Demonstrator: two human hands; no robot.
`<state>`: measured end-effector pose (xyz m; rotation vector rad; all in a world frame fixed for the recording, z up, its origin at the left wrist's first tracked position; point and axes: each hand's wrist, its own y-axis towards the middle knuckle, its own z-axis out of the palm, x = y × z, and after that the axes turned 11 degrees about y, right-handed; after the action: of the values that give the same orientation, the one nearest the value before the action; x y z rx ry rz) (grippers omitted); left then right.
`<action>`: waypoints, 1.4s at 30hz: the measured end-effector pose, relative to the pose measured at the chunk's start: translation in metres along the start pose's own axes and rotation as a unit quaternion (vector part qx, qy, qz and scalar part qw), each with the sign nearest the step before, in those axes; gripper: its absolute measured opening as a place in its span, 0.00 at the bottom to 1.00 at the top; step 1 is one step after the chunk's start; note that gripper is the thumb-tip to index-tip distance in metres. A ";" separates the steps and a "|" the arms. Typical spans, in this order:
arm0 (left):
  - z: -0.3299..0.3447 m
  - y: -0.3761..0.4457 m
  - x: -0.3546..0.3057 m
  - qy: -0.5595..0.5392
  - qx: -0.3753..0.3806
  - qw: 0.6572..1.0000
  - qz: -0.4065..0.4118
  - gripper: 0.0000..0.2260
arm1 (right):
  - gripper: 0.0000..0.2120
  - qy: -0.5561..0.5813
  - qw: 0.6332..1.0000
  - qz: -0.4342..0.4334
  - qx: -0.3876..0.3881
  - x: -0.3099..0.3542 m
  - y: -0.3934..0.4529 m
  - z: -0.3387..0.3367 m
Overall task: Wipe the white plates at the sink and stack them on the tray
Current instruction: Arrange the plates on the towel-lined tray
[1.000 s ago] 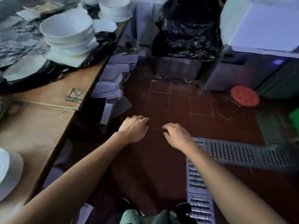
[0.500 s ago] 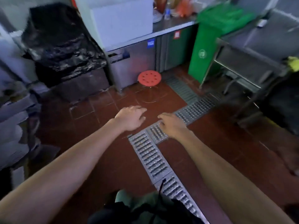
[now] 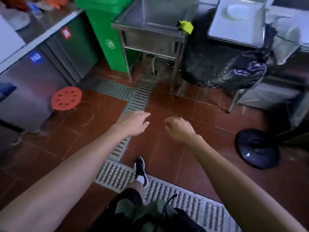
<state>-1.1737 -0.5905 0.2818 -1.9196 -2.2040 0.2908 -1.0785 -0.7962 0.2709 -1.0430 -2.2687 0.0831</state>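
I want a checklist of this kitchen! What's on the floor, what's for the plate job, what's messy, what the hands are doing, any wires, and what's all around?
Surface: red tile floor crossed by metal drain grates.
Job's things: steel sink ahead, yellow cloth on its corner; one white plate lying on the tray at the right.
Clutter: black bin bag beside the sink; red stool; black fan base.
Grip: left hand and right hand both hold nothing, fingers relaxed, above the floor.
Cables: nothing seen for certain.
Surroundings: green bin left of the sink; steel counter cabinets along the left.
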 end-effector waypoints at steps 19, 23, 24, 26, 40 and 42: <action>-0.097 0.374 0.005 0.038 -0.008 0.985 0.168 0.24 | 0.20 0.029 0.984 0.159 -0.078 -0.128 0.236 -0.169; -0.118 0.452 -0.024 0.038 -0.022 0.983 0.179 0.23 | 0.21 0.018 0.984 0.161 -0.078 -0.179 0.276 -0.217; -0.122 0.469 -0.031 0.036 -0.023 0.983 0.178 0.23 | 0.21 0.020 0.983 0.161 -0.082 -0.191 0.285 -0.230; -0.133 0.502 -0.046 0.033 -0.021 0.983 0.180 0.23 | 0.22 0.028 0.982 0.163 -0.087 -0.213 0.304 -0.254; -0.187 0.714 -0.066 0.020 -0.037 0.985 0.165 0.21 | 0.20 -0.024 0.986 0.152 -0.067 -0.320 0.464 -0.376; -0.196 0.752 -0.061 0.021 -0.034 0.985 0.169 0.21 | 0.20 -0.038 0.983 0.164 -0.073 -0.330 0.491 -0.394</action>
<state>-0.3961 -0.5460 0.2584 -2.3121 -1.8771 0.2255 -0.3683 -0.7688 0.2639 -1.5097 -2.1746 0.0954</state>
